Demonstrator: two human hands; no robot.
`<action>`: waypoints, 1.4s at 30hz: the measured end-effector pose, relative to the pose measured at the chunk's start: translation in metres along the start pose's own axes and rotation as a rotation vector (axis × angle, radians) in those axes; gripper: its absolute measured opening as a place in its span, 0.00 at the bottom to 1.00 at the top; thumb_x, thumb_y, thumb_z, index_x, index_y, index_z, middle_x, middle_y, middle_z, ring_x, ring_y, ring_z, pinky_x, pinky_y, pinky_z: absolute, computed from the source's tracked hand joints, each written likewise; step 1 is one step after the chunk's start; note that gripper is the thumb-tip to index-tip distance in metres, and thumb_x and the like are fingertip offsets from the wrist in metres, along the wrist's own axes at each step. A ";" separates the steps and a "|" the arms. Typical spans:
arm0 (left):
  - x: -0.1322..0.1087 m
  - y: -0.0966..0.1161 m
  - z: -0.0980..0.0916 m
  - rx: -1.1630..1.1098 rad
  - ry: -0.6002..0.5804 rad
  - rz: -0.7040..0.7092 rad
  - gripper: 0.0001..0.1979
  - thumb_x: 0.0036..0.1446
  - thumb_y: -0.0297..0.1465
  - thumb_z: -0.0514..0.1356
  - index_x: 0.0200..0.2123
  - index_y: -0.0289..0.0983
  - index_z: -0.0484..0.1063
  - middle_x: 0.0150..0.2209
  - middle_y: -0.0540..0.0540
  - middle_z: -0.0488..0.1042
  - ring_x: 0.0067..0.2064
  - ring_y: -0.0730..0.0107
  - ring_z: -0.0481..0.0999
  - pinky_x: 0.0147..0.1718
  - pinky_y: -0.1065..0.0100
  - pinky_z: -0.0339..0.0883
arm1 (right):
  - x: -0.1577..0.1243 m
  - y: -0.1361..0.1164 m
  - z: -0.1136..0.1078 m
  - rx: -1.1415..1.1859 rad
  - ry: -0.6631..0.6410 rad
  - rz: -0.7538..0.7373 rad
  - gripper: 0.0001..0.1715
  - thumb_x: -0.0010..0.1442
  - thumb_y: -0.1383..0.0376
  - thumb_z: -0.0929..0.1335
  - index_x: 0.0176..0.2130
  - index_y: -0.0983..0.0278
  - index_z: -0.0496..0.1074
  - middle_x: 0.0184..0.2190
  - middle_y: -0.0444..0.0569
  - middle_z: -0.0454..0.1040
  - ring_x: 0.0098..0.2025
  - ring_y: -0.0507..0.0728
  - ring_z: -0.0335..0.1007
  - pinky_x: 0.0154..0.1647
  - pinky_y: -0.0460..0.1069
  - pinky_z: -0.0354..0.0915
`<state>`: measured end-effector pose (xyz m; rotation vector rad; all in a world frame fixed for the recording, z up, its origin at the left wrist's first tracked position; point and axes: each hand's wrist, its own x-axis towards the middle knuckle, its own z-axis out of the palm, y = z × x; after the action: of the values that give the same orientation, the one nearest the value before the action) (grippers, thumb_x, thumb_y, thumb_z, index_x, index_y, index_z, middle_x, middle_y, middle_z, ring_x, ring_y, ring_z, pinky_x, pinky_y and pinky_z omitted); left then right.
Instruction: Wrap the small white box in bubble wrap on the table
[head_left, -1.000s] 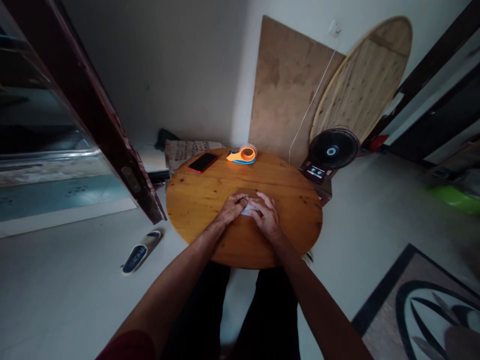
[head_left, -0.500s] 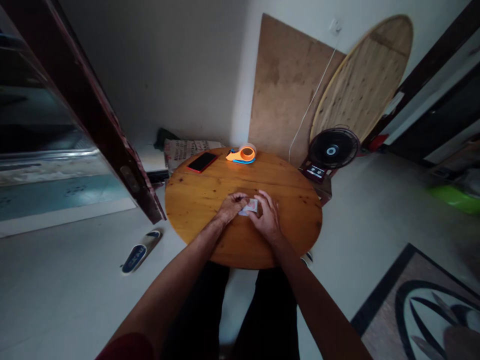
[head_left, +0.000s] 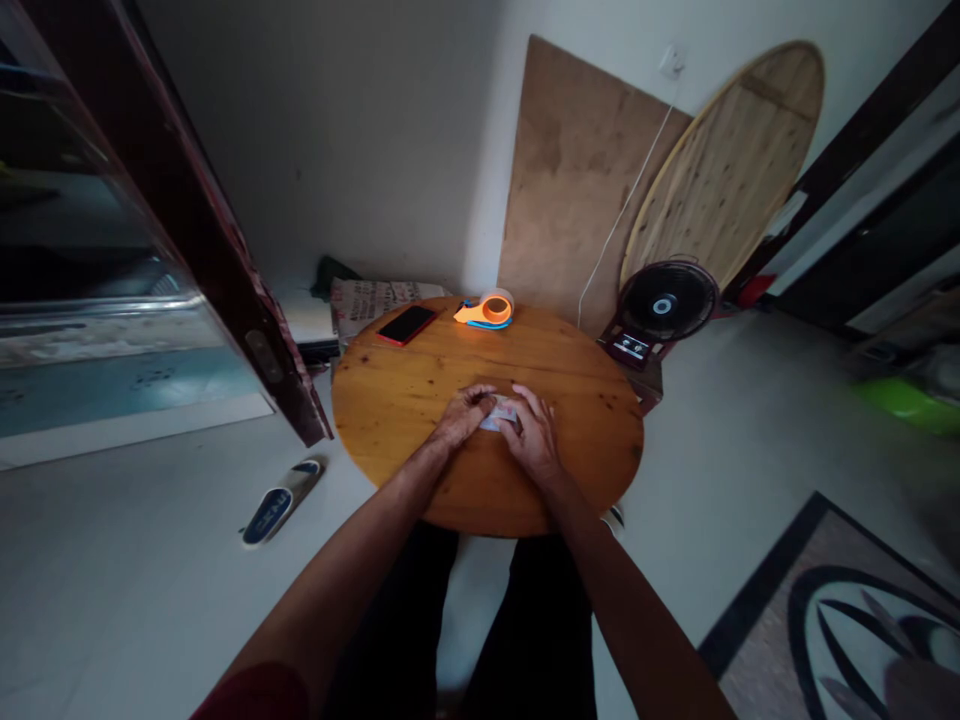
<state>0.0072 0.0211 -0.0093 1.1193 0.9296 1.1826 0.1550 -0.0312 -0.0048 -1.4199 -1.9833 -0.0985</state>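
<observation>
On the round wooden table, between my hands, lies a small piece of printed paper, pale with pinkish and bluish marks. Its left edge is under the bent fingers and thumb of my left hand, which are closed on it. My right hand has its thumb pressed on the paper's right part, with curved fingers around the far right side. Fingers cover much of the paper, and its print is too small to read.
Toward the table's far edge are a red-edged phone and an orange tape dispenser. A dark fan stands beyond the right edge. Boards lean on the wall. A slipper lies on the floor at left.
My right thumb has shifted slightly inward over the paper, covering more of its right side. Both hands stay in nearly the same place. The view has tilted a little.
</observation>
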 end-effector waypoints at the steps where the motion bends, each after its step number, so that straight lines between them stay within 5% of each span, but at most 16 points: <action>1: 0.001 -0.001 0.000 -0.022 0.017 -0.011 0.11 0.45 0.29 0.64 0.36 0.36 0.76 0.31 0.50 0.76 0.31 0.70 0.72 0.36 0.68 0.66 | 0.000 -0.001 -0.001 0.011 0.006 0.010 0.18 0.59 0.59 0.66 0.48 0.62 0.72 0.59 0.55 0.64 0.55 0.64 0.63 0.56 0.59 0.56; 8: 0.005 0.000 -0.003 -0.089 0.079 -0.018 0.10 0.45 0.28 0.63 0.34 0.36 0.77 0.32 0.48 0.77 0.32 0.68 0.73 0.38 0.66 0.66 | 0.000 -0.001 -0.001 0.041 0.009 0.026 0.32 0.58 0.58 0.66 0.59 0.65 0.62 0.61 0.58 0.62 0.61 0.65 0.58 0.60 0.60 0.53; 22: 0.001 -0.001 -0.003 -0.173 0.050 0.016 0.11 0.44 0.27 0.65 0.35 0.36 0.76 0.32 0.49 0.77 0.31 0.70 0.73 0.36 0.67 0.67 | 0.000 0.002 0.002 -0.015 -0.004 0.019 0.21 0.61 0.57 0.65 0.52 0.59 0.73 0.60 0.54 0.64 0.58 0.64 0.63 0.58 0.61 0.56; 26: 0.001 -0.006 -0.003 -0.087 -0.003 0.089 0.15 0.45 0.30 0.66 0.39 0.36 0.76 0.33 0.48 0.76 0.32 0.69 0.74 0.35 0.67 0.68 | 0.000 0.004 0.003 -0.024 0.017 0.001 0.20 0.61 0.58 0.66 0.51 0.61 0.73 0.60 0.55 0.65 0.57 0.65 0.63 0.57 0.61 0.57; 34: 0.004 -0.008 -0.005 0.214 -0.048 0.287 0.09 0.51 0.29 0.60 0.34 0.37 0.79 0.41 0.45 0.77 0.42 0.65 0.75 0.45 0.64 0.69 | 0.003 0.006 0.004 0.053 0.018 -0.005 0.18 0.59 0.61 0.67 0.48 0.62 0.74 0.59 0.56 0.65 0.58 0.64 0.63 0.58 0.60 0.58; 42: 0.005 -0.012 -0.008 0.287 -0.060 0.286 0.11 0.52 0.29 0.56 0.36 0.37 0.78 0.38 0.46 0.78 0.37 0.67 0.76 0.38 0.66 0.70 | 0.002 0.010 0.009 0.237 0.138 0.084 0.33 0.54 0.58 0.69 0.57 0.65 0.63 0.55 0.58 0.68 0.57 0.63 0.64 0.58 0.59 0.60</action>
<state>0.0033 0.0275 -0.0226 1.5509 0.9340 1.2614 0.1595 -0.0219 -0.0138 -1.3048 -1.7570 0.0719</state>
